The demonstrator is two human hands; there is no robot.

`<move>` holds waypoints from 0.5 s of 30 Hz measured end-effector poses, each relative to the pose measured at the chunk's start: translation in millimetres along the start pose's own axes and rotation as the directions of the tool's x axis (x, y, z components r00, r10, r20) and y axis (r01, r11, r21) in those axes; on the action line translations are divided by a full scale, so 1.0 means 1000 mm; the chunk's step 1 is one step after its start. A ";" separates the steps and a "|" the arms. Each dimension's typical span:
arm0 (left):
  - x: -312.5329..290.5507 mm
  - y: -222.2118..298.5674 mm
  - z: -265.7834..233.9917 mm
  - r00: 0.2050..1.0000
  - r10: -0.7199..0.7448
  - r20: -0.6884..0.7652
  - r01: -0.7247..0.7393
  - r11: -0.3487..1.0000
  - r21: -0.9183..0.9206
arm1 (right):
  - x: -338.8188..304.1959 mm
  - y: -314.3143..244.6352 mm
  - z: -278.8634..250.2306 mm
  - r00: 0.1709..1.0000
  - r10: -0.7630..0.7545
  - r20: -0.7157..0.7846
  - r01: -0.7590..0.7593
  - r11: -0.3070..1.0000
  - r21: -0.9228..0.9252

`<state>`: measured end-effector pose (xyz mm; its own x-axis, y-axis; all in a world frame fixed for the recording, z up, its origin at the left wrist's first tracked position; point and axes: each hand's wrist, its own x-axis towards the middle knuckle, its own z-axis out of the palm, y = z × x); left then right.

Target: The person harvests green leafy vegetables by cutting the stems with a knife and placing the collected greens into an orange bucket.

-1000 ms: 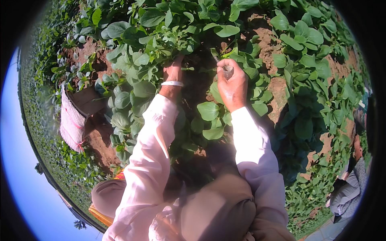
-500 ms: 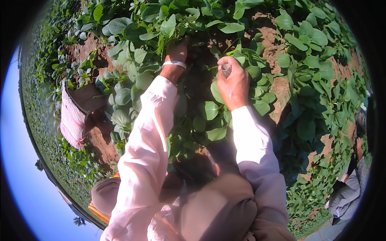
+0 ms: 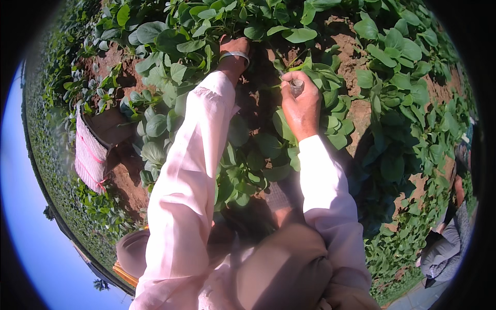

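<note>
My left hand [image 3: 235, 50], with a pale bangle [image 3: 235, 54] at the wrist, reaches in among the broad-leaved green plants [image 3: 192, 45]. Leaves and shadow hide its fingers, so what it touches cannot be made out. Closer in and to the right, my right hand [image 3: 304, 109] is closed round the handle of a hand tool [image 3: 296, 88]. The handle's round, worn end points up toward me. Its working end goes forward toward leafy stems [image 3: 310, 66] and is too hidden to tell its kind.
A white woven sack [image 3: 89, 152] with pink stripes stands open at the left between plants. Reddish soil [image 3: 360, 124] shows through the rows. My bent knee [image 3: 284, 263] is below my arms. Another person in grey clothing [image 3: 445, 250] is low at the far right.
My left hand has shifted slightly forward and right, and more of its back shows. My right hand stays nearly in place, still round the handle, with a slight turn.
</note>
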<state>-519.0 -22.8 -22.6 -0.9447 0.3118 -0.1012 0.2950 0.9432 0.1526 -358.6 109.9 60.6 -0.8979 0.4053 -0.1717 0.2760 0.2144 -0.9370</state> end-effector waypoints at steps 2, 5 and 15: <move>0.004 0.010 -0.002 0.999 -0.028 0.024 0.027 0.998 0.057 | -0.007 0.004 -0.004 0.999 0.047 -0.012 -0.046 0.998 0.053; 0.002 0.025 0.000 0.977 -0.158 0.144 0.181 0.970 -0.164 | -0.017 0.002 -0.008 0.999 0.048 0.007 -0.048 0.998 0.033; -0.007 0.037 0.008 0.973 -0.219 0.068 0.230 0.924 -0.307 | -0.032 0.010 -0.026 0.995 0.102 0.007 -0.102 0.994 0.033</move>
<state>-500.6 10.4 -24.6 -0.9745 0.1044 -0.1988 0.0116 0.9076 0.4197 -318.2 122.7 64.6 -0.8675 0.4190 -0.2682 0.3545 0.1425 -0.9241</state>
